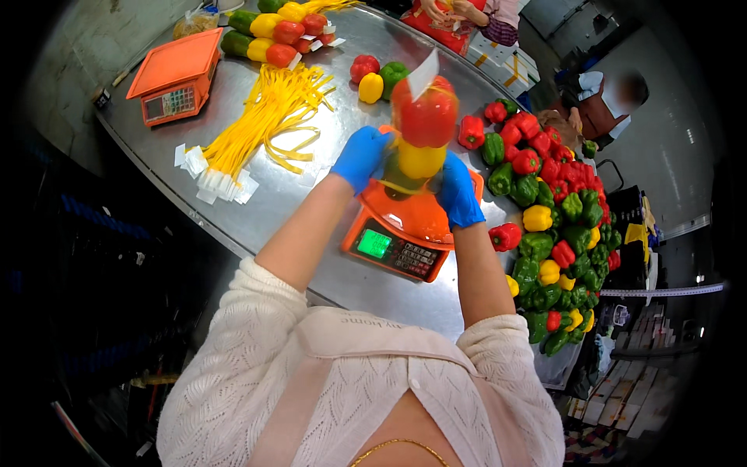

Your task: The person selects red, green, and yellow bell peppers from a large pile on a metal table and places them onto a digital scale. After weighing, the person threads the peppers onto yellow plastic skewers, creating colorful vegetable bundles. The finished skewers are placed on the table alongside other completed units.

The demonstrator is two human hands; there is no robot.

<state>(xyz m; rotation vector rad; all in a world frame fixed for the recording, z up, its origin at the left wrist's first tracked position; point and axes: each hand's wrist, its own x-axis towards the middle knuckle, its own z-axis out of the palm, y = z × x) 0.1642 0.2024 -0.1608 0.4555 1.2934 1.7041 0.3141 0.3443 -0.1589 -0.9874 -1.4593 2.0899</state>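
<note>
A clear bag of peppers point(422, 128), red above yellow, is held upright just above the orange scale point(401, 229), probably so it hangs clear of the pan. The left hand point(360, 157) and right hand point(457, 192), both blue-gloved, are clamped on the bag's lower end from either side. Right of the scale lies a heap of loose peppers point(554, 226); left of it, yellow ties point(268, 117) fan over the steel surface point(257, 210). Behind the scale sit three loose peppers point(377, 75), and a second orange scale point(177, 74) stands far left. Nothing blocks the scale's pan.
</note>
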